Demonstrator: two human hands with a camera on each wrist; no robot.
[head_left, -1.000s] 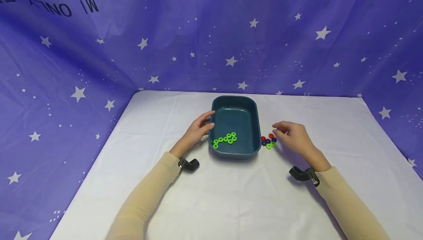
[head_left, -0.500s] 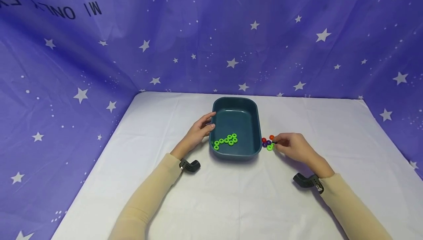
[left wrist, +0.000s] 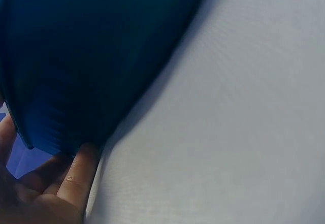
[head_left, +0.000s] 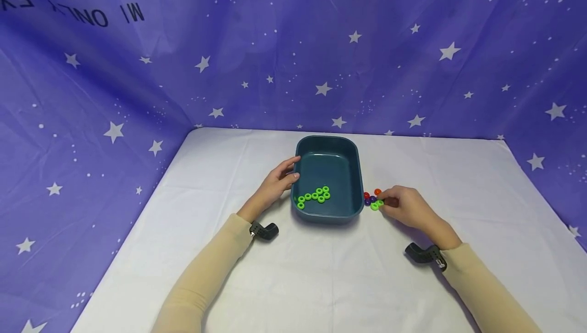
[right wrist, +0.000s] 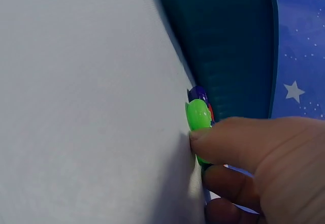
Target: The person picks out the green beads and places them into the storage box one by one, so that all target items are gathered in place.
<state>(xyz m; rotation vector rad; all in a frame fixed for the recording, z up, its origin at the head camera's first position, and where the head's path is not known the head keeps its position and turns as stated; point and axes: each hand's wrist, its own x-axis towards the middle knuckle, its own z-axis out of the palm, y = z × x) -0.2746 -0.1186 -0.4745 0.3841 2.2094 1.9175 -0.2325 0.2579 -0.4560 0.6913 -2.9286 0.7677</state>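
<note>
A dark teal rectangular tub (head_left: pixel 327 218) stands on the white cloth with several green rings (head_left: pixel 315 196) inside, near its front left. My left hand (head_left: pixel 275 182) rests against the tub's left wall, fingers fairly straight, thumb (left wrist: pixel 78 176) touching the outer side. Just right of the tub lies a small cluster of rings: red rings (head_left: pixel 377 191), purple rings (head_left: pixel 367 202) and green ones. My right hand (head_left: pixel 407 205) is at that cluster, thumb and forefinger pinching a green ring (head_left: pixel 380 203). Another green ring (right wrist: pixel 198 114) lies beside the thumb; the hand hides part of the cluster.
The white-covered table (head_left: pixel 330 282) extends around the tub. A purple curtain (head_left: pixel 275 42) with white stars and dark lettering hangs behind and at the sides. Each wrist carries a black camera mount (head_left: pixel 265 231).
My right hand has come down and slightly forward onto the ring cluster, and its thumb and forefinger have closed together there. My left hand stays at the tub wall; the rings inside have not moved.
</note>
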